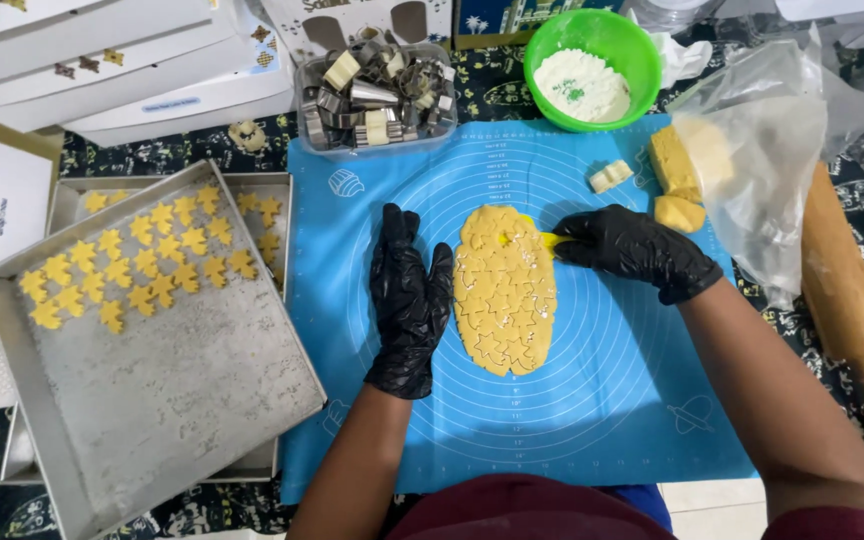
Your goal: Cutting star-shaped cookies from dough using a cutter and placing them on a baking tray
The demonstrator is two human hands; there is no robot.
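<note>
A rolled-out oval of yellow dough [505, 290], stamped all over with star outlines, lies on a blue silicone mat [602, 400]. My left hand [409, 300], in a black glove, rests flat on the mat with fingers apart, just left of the dough. My right hand [632, 250], also gloved in black, pinches a small yellow piece [550, 240] at the dough's upper right edge. A metal baking tray [162, 380] at the left carries several star-shaped dough cut-outs [142, 260].
A clear tub of metal cutters [377, 95] and a green bowl of flour [582, 85] stand behind the mat. Dough lumps [674, 180] and a plastic bag [762, 170] lie at right, beside a wooden rolling pin [847, 300]. White boxes [122, 60] are stacked at the far left.
</note>
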